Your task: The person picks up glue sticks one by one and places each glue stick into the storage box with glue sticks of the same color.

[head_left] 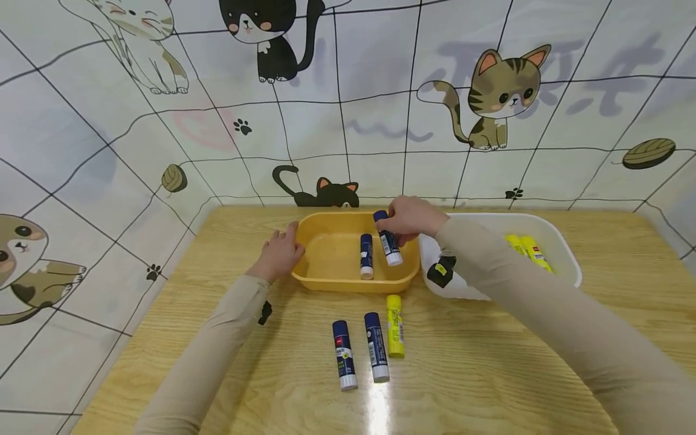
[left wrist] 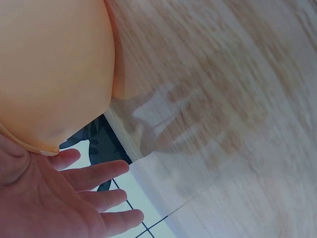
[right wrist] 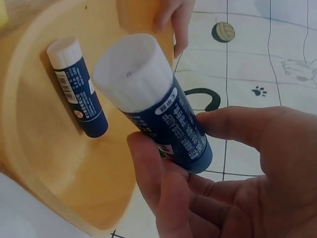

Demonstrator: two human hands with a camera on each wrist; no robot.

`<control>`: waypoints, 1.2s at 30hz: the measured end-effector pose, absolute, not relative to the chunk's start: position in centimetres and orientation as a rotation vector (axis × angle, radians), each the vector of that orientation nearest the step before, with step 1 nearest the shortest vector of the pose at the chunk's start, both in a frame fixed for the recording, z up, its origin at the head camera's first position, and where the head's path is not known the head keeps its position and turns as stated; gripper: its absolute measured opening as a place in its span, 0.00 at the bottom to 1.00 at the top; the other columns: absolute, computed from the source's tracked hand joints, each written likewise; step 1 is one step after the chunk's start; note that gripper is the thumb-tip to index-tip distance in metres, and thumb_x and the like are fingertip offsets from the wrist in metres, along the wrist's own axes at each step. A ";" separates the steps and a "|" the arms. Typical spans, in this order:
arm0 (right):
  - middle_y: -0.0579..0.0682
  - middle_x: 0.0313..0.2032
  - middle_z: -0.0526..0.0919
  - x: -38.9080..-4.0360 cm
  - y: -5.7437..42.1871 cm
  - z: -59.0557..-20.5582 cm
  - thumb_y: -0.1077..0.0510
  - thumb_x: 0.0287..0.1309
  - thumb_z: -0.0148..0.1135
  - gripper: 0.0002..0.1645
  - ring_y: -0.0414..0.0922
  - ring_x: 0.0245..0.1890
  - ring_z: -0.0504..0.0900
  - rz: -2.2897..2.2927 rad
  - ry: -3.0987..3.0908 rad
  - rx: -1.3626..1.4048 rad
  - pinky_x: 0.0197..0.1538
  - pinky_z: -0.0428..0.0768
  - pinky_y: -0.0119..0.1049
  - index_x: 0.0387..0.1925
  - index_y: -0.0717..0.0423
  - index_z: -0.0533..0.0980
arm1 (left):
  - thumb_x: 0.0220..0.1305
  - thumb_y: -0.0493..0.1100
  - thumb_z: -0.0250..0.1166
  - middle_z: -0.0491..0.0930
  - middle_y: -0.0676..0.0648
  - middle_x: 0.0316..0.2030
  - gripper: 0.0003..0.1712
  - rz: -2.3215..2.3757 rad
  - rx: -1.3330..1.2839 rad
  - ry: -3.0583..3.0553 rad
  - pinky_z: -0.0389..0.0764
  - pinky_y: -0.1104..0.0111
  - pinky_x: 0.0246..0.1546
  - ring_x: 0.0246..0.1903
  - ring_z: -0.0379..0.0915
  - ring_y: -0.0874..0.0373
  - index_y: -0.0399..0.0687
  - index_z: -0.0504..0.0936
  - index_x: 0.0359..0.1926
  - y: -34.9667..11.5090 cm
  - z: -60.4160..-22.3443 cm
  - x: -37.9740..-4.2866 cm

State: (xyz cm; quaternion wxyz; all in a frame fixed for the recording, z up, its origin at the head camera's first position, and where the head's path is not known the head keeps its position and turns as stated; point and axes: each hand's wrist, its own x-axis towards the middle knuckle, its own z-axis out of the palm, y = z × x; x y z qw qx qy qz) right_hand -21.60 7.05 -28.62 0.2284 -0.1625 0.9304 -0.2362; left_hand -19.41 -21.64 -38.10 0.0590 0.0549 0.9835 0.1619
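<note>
R hand [head_left: 415,217] pinches glue stick [head_left: 388,243] over yellow tray [head_left: 328,248], axis approx fore-aft, just R of 2nd stick [head_left: 367,257]; L hand [head_left: 277,252], fingers extended, touches tray's L rim

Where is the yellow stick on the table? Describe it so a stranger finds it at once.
On the wooden table sits an orange-yellow tray. Just outside its near side lies the yellow glue stick, rightmost of three. Its neighbours, a middle stick and a left stick, are dark blue with white ends; it alone is yellow.
</note>
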 end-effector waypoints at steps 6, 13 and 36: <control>0.52 0.20 0.83 -23.1 6.5 -29.0 0.48 0.61 0.58 0.20 0.39 0.16 0.82 -0.678 2.544 -0.406 0.31 0.80 0.32 0.31 0.64 0.76 | 0.68 0.41 0.45 0.64 0.25 0.62 0.33 0.498 0.174 2.968 0.52 0.37 0.61 0.67 0.48 0.29 0.35 0.50 0.71 -21.5 -37.8 -19.3; 0.54 0.24 0.84 -24.3 5.6 -29.2 0.50 0.60 0.59 0.26 0.42 0.17 0.83 -0.660 2.497 -0.311 0.27 0.80 0.30 0.49 0.68 0.70 | 0.69 0.42 0.45 0.63 0.26 0.63 0.34 0.500 0.161 2.953 0.50 0.37 0.62 0.67 0.46 0.29 0.36 0.48 0.72 -21.6 -37.8 -19.5; 0.57 0.23 0.85 -27.0 2.8 -33.8 0.55 0.57 0.56 0.20 0.43 0.20 0.85 -0.433 2.391 -0.247 0.17 0.72 0.26 0.38 0.72 0.78 | 0.67 0.42 0.44 0.63 0.24 0.62 0.34 0.495 0.175 2.967 0.52 0.38 0.62 0.67 0.47 0.28 0.35 0.49 0.71 -21.6 -37.8 -19.4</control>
